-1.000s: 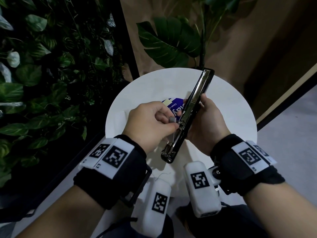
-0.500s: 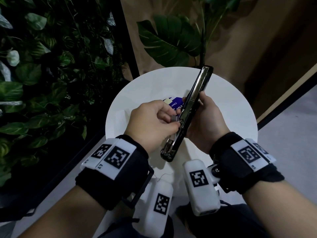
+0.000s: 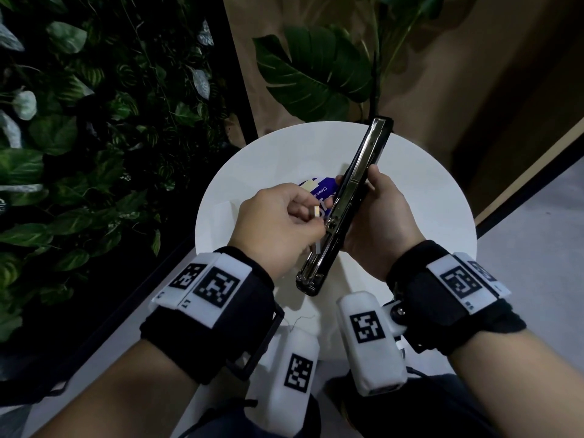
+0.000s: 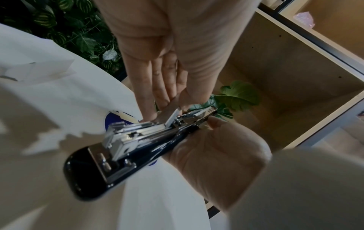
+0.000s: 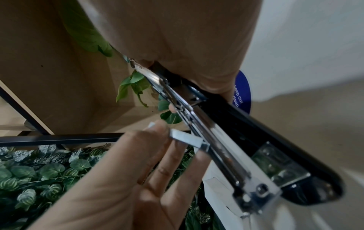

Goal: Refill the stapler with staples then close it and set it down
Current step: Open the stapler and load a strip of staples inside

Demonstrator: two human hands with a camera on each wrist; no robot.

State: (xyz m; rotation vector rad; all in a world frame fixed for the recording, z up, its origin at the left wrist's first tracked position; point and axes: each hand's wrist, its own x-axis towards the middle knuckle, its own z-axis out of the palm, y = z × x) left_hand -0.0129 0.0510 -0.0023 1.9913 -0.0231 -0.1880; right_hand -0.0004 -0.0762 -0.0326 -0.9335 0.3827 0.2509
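The stapler (image 3: pixel 346 207) lies swung open, clamped in the right hand (image 3: pixel 376 222) above the round white table (image 3: pixel 426 197). The left hand (image 3: pixel 278 229) pinches a staple strip (image 5: pixel 187 139), its tip touching the magazine rail beside that grip. Loading looks underway; seating, closing and setting down remain. Foliage and wooden shelving surround the table.

Stapler (image 3: pixel 346 207) above table (image 3: pixel 426 191), between hands; staple strip (image 5: pixel 186 137) left of it.
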